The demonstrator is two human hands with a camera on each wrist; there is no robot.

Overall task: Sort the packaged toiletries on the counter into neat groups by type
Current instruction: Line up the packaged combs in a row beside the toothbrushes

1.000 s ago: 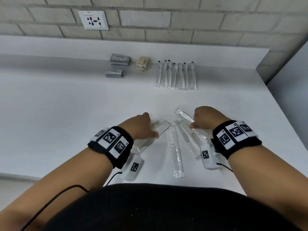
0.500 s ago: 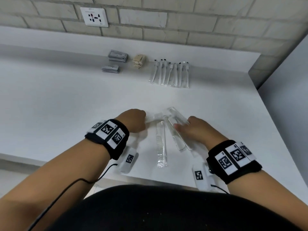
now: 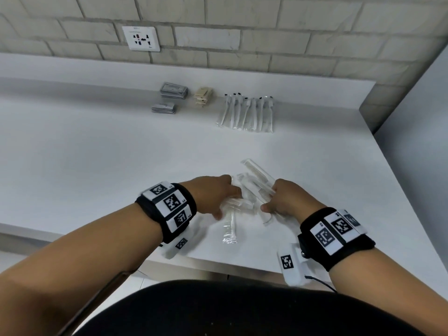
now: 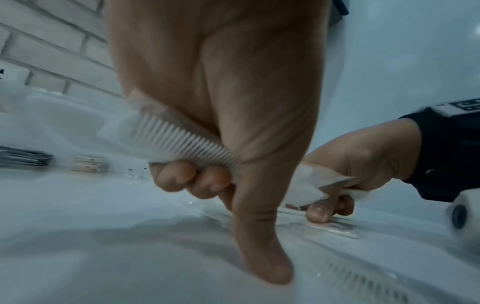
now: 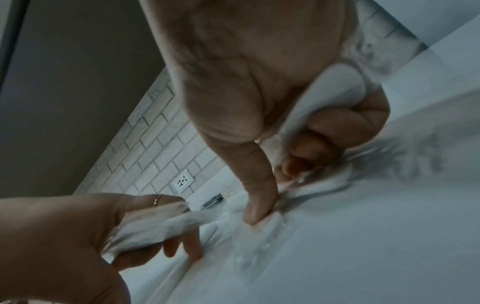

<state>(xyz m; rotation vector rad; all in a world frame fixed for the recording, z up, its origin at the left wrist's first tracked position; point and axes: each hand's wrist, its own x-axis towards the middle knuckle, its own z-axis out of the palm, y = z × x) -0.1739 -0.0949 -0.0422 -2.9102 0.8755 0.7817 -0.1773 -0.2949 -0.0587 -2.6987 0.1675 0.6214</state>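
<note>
Curled round a white plastic comb in a clear wrapper (image 4: 182, 142), with the left hand (image 3: 213, 194) clamping it between folded fingers (image 4: 179, 176) and palm while the thumb points down at the white counter (image 3: 97, 166). Held that way, probably, to keep one comb secured and still leave the thumb free to rake in more. Gripped likewise on the other side: a second wrapped comb (image 3: 258, 177) threaded through the curled fingers of the right hand (image 3: 284, 202), its far end sticking out past the knuckles toward the wall, thumb pressing on crinkled film (image 5: 262, 224) against the counter. Seemingly pinned there to stop the slippery wrappers sliding apart.

Between and under both hands, a loose overlapping clutch of further clear-wrapped combs (image 3: 244, 190), one (image 3: 229, 226) lying lengthwise toward the near edge. Exact count hard to tell through the glare and blur.

Farther back, near the wall ledge, finished groups: a tidy row of clear-wrapped toothbrushes with dark tips (image 3: 247, 112), a small stack of beige packets (image 3: 203, 97), two stacks of grey flat sachets (image 3: 173, 90) and (image 3: 164, 108). Laid side by side or stacked by kind, well apart from the combs, so apparently only this last type left to gather and square up.
</note>
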